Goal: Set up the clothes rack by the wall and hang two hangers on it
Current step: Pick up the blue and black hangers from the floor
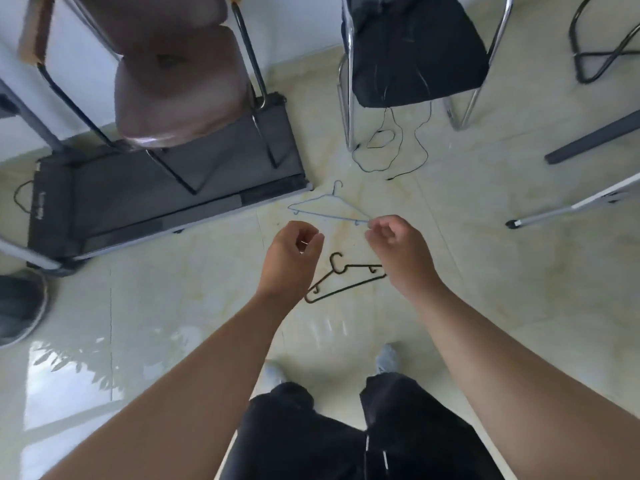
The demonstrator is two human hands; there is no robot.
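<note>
Blue hanger (329,211): thin wire, flat on floor, hook toward wall.
Dark hanger (346,280): flat, nearer (partly hidden by hands).

Room of a home or small office: glossy tiled floor (485,289), a brown padded chair (173,81), a black chair (415,53), and a flat treadmill (156,192) by the wall.

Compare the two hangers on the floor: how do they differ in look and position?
The light blue hanger is thin wire; the dark hanger looks thicker, with a chunkier hook. The light blue one lies farther from the person, near the treadmill; the dark one lies closer, between the left hand and right hand. Its right end is hidden behind the right hand. Both lie flat on the tiled floor, ungripped.
</note>
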